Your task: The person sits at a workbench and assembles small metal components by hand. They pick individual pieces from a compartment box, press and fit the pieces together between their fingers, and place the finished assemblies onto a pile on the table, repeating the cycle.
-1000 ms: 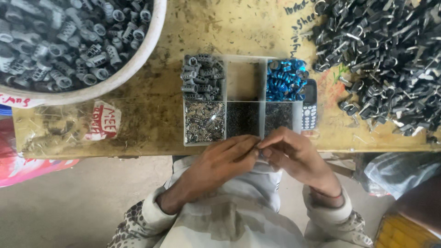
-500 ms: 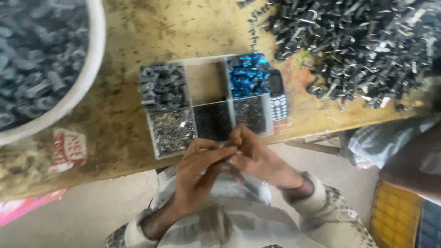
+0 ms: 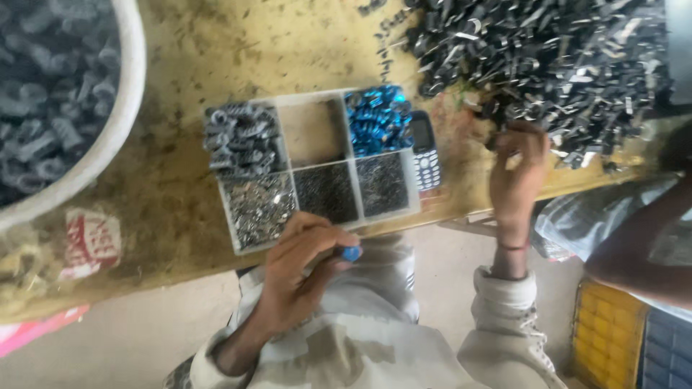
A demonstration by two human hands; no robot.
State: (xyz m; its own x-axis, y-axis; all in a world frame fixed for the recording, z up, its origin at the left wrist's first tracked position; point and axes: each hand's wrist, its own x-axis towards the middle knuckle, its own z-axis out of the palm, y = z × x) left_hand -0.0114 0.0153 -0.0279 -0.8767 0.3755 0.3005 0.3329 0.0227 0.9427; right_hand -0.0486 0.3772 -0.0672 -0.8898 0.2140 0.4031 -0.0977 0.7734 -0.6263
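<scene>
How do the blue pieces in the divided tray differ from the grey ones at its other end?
The blue pieces are shiny bright blue; the grey pieces are dull dark grey. The blue ones fill the tray's far right compartment beside a phone, while the grey ones fill the far left, with an empty compartment between them. Both sit heaped in the same clear tray.

I sat at a worn, yellowish wooden workbench [image 3: 238, 43] with a scratched, stained top. A faded red-and-white label [image 3: 90, 241] was stuck near its front edge. Below the bench lay a plain grey-beige concrete floor [image 3: 108, 346]. A pink object [image 3: 32, 331] showed at the lower left edge, too cropped to identify. At the lower right stood a yellow plastic crate [image 3: 605, 335] beside a blue crate [image 3: 670, 353]. Light was soft and even, without hard shadows.
</scene>
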